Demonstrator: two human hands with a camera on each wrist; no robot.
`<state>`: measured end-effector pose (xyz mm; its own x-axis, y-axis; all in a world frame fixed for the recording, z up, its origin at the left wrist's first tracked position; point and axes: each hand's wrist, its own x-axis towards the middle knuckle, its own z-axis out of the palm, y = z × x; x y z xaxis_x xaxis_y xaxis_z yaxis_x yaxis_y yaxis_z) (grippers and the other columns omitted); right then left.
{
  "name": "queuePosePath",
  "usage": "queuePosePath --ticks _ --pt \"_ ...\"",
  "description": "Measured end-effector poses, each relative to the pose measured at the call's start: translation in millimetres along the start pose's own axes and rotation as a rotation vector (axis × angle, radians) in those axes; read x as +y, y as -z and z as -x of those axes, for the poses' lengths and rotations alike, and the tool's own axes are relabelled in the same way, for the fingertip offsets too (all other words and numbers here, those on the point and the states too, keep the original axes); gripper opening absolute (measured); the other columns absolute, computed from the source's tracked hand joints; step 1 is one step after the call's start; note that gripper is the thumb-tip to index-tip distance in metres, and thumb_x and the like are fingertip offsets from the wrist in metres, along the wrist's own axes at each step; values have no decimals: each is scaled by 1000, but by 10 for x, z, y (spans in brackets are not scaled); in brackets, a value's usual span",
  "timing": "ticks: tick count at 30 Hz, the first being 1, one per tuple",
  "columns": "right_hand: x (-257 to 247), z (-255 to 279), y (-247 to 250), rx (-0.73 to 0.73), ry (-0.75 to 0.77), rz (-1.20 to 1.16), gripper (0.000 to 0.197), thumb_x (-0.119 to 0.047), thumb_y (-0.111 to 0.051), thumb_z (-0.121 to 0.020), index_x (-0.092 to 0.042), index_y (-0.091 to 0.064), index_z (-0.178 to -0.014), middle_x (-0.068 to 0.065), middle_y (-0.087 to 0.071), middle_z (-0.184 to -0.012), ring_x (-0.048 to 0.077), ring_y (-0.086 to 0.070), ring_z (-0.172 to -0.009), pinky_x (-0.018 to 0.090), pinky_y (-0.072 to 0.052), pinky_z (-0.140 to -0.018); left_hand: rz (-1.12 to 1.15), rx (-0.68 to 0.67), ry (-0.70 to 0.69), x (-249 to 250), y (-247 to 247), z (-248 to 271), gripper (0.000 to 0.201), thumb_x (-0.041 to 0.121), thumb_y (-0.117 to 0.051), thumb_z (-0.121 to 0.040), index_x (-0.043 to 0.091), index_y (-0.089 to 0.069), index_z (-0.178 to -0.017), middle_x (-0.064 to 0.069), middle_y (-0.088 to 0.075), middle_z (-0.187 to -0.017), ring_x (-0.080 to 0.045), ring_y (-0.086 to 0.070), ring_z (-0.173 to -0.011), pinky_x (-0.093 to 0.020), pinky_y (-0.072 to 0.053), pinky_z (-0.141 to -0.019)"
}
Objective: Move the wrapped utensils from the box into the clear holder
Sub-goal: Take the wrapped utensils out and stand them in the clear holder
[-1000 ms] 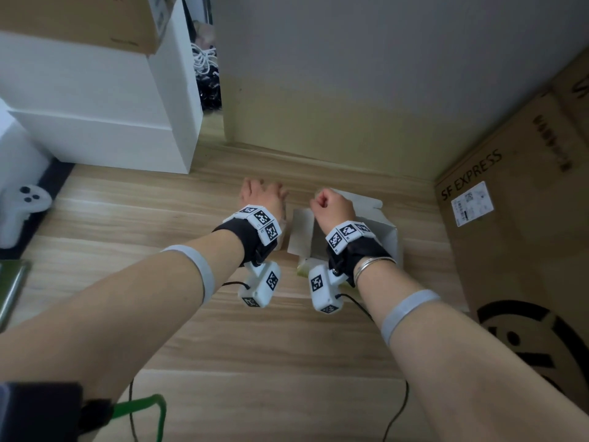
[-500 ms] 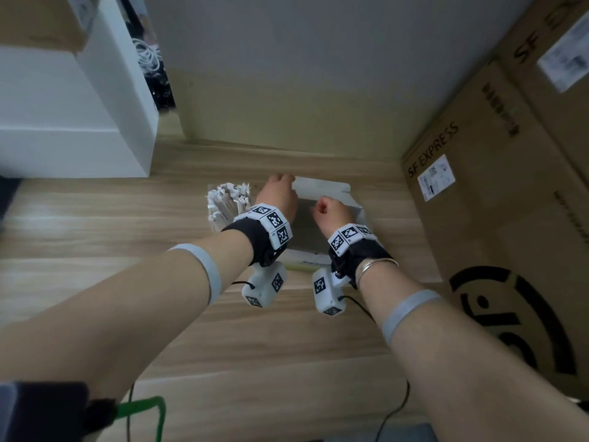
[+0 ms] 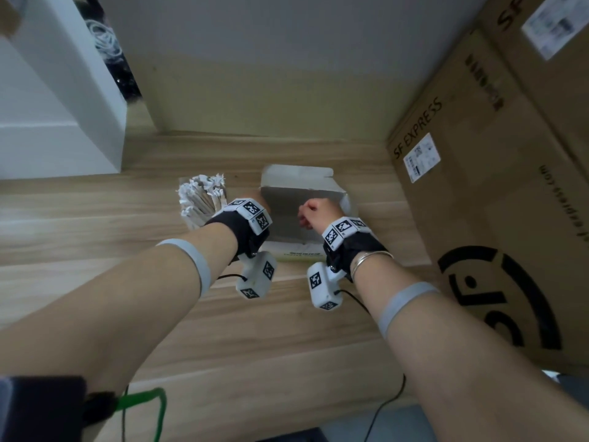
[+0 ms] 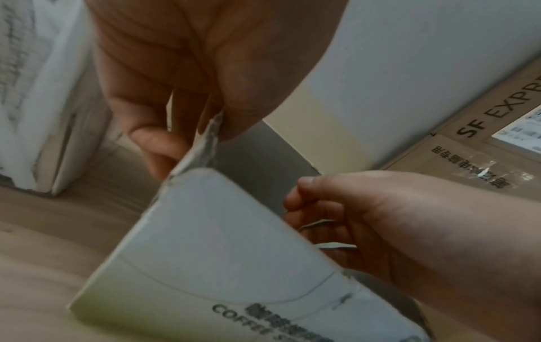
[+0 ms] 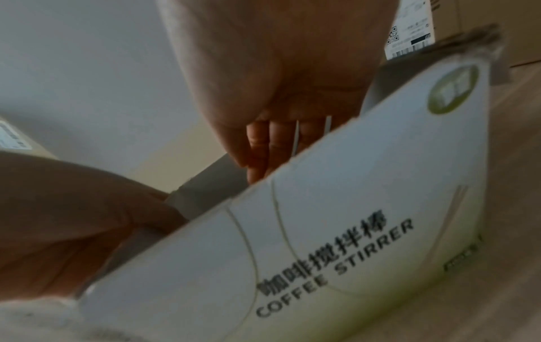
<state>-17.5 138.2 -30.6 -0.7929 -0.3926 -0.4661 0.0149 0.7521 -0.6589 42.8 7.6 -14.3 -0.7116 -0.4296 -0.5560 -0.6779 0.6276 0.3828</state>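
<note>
Gripping the left wall of the open white cardboard box printed "COFFEE STIRRER" (image 3: pixel 296 215), my left hand (image 4: pixel 187 76) pinches its torn edge between thumb and fingers, as the left wrist view shows. My right hand (image 3: pixel 314 212) reaches into the box at the centre of the head view, its fingers curled; thin white paper-wrapped stirrers (image 4: pixel 324 233) run through those fingers in the left wrist view. Just left of the box, behind my left wrist, stands the clear holder (image 3: pixel 197 218), already full of wrapped stirrers with ragged white paper tops. Both sit on the pale wooden tabletop (image 3: pixel 287 339). Large brown "SF EXPRESS" cardboard cartons (image 3: pixel 497 186) fill the right of the frame.
</note>
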Motion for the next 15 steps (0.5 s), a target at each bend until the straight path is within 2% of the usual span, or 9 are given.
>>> queuePosePath --ticks 2,3,4,6,8,11,12,15 --pt "8 -22 -12 -16 -9 23 27 -15 -45 -95 -4 -69 -95 11 -72 -90 15 -62 -68 31 -52 -87 58 65 -11 45 -29 -36 40 7 -42 -95 -1 -42 -134 -21 -55 -130 -37 -55 -118 -36 -46 -92" --pt "-6 -21 -14 -23 -13 55 27 -15 -45 -94 -5 -70 -95 13 -73 -95 20 -64 -74 31 -53 -86 100 94 -33 74 -31 -50 42 4 -41 -94 0 -38 -136 -21 -55 -129 -37 -57 -116 -38 -47 -92" --pt "-17 -21 -23 -26 -19 95 27 -16 -46 -93 -6 -71 -95 13 -73 -99 27 -66 -83 33 -53 -86 128 104 -58 92 -30 -54 44 2 -41 -94 3 -34 -137 -21 -57 -126 -37 -59 -112 -39 -49 -90" --pt "-50 -39 -43 -34 -35 175 27 -18 -47 -92 -6 -70 -99 15 -71 -104 33 -64 -96 30 -50 -81 172 113 -122 99 -6 -58 49 -3 -42 -91 9 -30 -137 -20 -61 -113 -35 -62 -94 -36 -51 -76" --pt "-72 -49 -74 -37 -64 268 32 -20 -41 -95 -4 -67 -104 18 -67 -109 32 -61 -96 30 -46 -83 230 115 -183 94 17 -85 50 -7 -43 -88 14 -31 -132 -18 -61 -107 -29 -57 -81 -31 -44 -69" --pt "-62 -92 -118 102 -79 407 27 -25 -35 -87 -13 -59 -84 15 -65 -97 32 -61 -92 35 -46 -90 247 151 -293 89 36 -89 48 -4 -46 -86 16 -35 -128 -17 -60 -115 -30 -59 -89 -32 -43 -71" --pt "-71 -83 -121 139 -70 411 24 -26 -36 -85 -15 -57 -83 13 -64 -94 33 -61 -94 37 -46 -92 242 160 -320 79 32 -83 51 -5 -47 -85 17 -35 -130 -17 -59 -119 -32 -60 -96 -33 -45 -73" --pt "-159 -12 -92 50 -114 449 30 -19 -39 -93 -6 -61 -109 16 -62 -117 33 -57 -111 35 -40 -97 235 159 -353 68 26 -45 61 -5 -48 -85 17 -32 -139 -17 -50 -131 -33 -52 -117 -38 -45 -91"
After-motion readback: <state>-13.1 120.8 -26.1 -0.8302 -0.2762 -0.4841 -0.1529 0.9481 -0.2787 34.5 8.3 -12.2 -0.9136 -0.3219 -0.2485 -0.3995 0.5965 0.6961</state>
